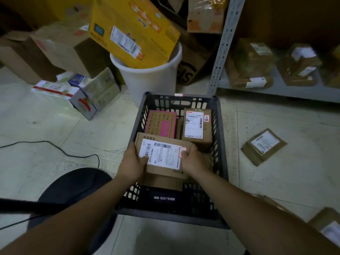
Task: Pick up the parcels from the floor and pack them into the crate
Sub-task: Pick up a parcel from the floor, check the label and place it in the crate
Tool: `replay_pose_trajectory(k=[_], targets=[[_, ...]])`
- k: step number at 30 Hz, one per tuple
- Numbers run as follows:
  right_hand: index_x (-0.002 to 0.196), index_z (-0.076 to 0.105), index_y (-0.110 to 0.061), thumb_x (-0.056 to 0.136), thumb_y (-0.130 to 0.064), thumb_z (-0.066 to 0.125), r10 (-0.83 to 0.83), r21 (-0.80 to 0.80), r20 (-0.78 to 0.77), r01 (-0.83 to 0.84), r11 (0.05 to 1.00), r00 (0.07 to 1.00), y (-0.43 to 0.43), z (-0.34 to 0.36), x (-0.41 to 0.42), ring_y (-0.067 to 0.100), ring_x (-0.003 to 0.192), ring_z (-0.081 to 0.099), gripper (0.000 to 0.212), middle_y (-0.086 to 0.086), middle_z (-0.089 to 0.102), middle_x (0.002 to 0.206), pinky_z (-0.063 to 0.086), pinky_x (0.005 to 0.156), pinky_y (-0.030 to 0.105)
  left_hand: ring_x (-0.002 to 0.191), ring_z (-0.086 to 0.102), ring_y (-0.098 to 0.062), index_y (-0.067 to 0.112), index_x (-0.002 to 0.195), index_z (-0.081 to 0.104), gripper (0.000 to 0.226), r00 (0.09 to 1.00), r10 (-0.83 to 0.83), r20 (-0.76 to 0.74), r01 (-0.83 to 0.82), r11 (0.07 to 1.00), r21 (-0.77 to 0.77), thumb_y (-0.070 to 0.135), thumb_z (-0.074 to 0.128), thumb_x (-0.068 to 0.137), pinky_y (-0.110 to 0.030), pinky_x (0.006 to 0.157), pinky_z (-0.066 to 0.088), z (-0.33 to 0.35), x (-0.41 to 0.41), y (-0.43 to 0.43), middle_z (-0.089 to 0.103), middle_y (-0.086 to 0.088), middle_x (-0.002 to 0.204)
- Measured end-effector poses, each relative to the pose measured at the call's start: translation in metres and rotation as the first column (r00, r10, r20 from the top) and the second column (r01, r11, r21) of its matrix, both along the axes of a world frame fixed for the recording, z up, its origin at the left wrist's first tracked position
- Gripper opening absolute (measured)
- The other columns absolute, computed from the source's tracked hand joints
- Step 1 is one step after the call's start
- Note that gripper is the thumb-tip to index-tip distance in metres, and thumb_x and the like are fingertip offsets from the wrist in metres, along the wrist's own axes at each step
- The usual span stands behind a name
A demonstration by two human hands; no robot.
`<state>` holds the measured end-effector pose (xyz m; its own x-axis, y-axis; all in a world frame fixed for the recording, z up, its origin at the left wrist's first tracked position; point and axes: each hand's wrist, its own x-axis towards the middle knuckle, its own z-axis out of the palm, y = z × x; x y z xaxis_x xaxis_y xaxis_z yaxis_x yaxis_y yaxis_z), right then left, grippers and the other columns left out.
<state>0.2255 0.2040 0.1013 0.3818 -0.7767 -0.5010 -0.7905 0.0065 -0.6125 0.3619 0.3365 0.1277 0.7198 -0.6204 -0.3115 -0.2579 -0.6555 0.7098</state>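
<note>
A labelled parcel [163, 157] sits level over the near half of the crate [221, 144], above parcels already packed. The left grip [131, 162] and right grip [193, 161] each clasp one end. Best lowered flat, with the fingers slid out sideways. A stray parcel [263, 146] waits on the floor [55, 144].

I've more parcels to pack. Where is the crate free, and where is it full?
Far end crowded: pink box and labelled box side by side. A held box covers the middle. A narrow gap shows along the right wall of the crate.
</note>
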Motion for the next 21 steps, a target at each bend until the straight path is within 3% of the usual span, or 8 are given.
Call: replay_pose_trajectory(k=[4, 8, 14, 21], targets=[[0.141, 0.032, -0.011, 0.101, -0.032, 0.037, 0.027, 0.027, -0.008, -0.027, 0.999, 1.0, 0.003, -0.023, 0.006, 0.03, 0.112, 0.056, 0.045, 0.013, 0.054, 0.13, 0.04, 0.077, 0.03, 0.12, 0.047, -0.029, 0.01, 0.14, 0.027, 0.058, 0.992, -0.039, 0.122, 0.026, 0.994, 0.106, 0.022, 0.056, 0.091, -0.047, 0.103, 0.043, -0.02, -0.003, 0.007, 0.038, -0.013, 0.135], [0.146, 0.027, -0.011, 0.101, -0.032, 0.038, 0.021, 0.026, -0.008, -0.021, 0.999, 1.0, 0.01, -0.033, 0.004, 0.03, 0.111, 0.058, 0.051, 0.013, 0.056, 0.13, 0.044, 0.076, 0.029, 0.124, 0.037, -0.031, 0.003, 0.14, 0.026, 0.061, 0.942, -0.129, 0.311, 0.08, 0.983, 0.166, 0.021, 0.055, 0.09, -0.042, 0.108, 0.032, -0.031, -0.01, 0.01, 0.038, -0.016, 0.137], [0.151, 0.018, -0.01, 0.1, -0.034, 0.038, 0.044, -0.017, -0.047, -0.045, 0.999, 0.998, 0.009, -0.042, 0.006, 0.033, 0.121, 0.053, 0.06, 0.013, 0.051, 0.139, 0.045, 0.092, 0.035, 0.143, 0.01, -0.031, 0.013, 0.151, 0.006, 0.066, 0.923, -0.242, 0.3, 0.16, 0.948, 0.275, 0.02, 0.043, 0.096, -0.043, 0.115, 0.022, -0.042, -0.016, 0.005, 0.001, -0.013, 0.158], [0.143, 0.034, -0.017, 0.099, -0.034, 0.043, 0.032, -0.064, 0.028, -0.03, 0.998, 0.999, 0.01, -0.051, 0.006, 0.029, 0.113, 0.058, 0.047, 0.007, 0.058, 0.129, 0.047, 0.086, 0.032, 0.146, -0.001, -0.031, 0.008, 0.15, 0.015, 0.061, 0.845, -0.324, 0.426, 0.203, 0.93, 0.305, 0.03, 0.039, 0.098, -0.039, 0.118, 0.007, -0.058, -0.017, 0.013, -0.001, -0.016, 0.159]])
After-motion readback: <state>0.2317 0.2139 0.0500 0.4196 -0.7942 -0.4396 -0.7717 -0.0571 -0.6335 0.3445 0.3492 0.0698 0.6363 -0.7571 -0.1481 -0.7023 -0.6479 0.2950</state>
